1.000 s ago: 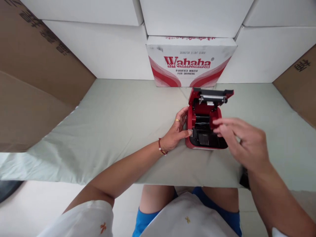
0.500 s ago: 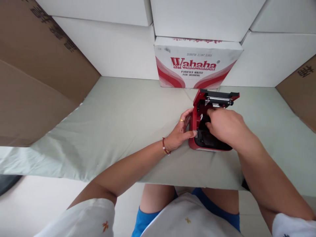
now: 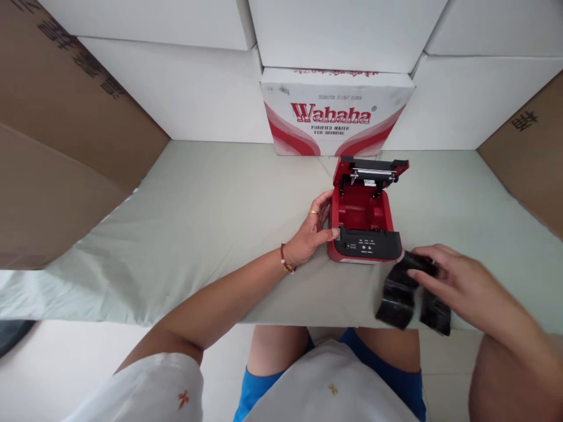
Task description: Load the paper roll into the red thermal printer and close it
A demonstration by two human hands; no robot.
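Observation:
A small red and black printer (image 3: 367,249) stands on the cloth with its lid (image 3: 372,170) raised. The red compartment (image 3: 358,211) inside shows bare walls. My left hand (image 3: 313,234) grips the printer's left side, thumb on the grey front corner and fingers along the wall. To the right of the printer, my right hand (image 3: 457,280) is closed on a roll of glossy black film (image 3: 420,264), a little blurred. Loose black lengths of it hang below the fingers, near the table's front edge.
Pale green cloth (image 3: 211,211) covers the table. A Wahaha water carton (image 3: 334,111) stands just behind the printer, against white boxes (image 3: 202,88). Brown cardboard panels flank the table at left (image 3: 65,158) and right (image 3: 523,158).
My right hand has come out of the printer with the black roll and moved right and toward me. The compartment now shows. My left hand keeps its hold on the printer.

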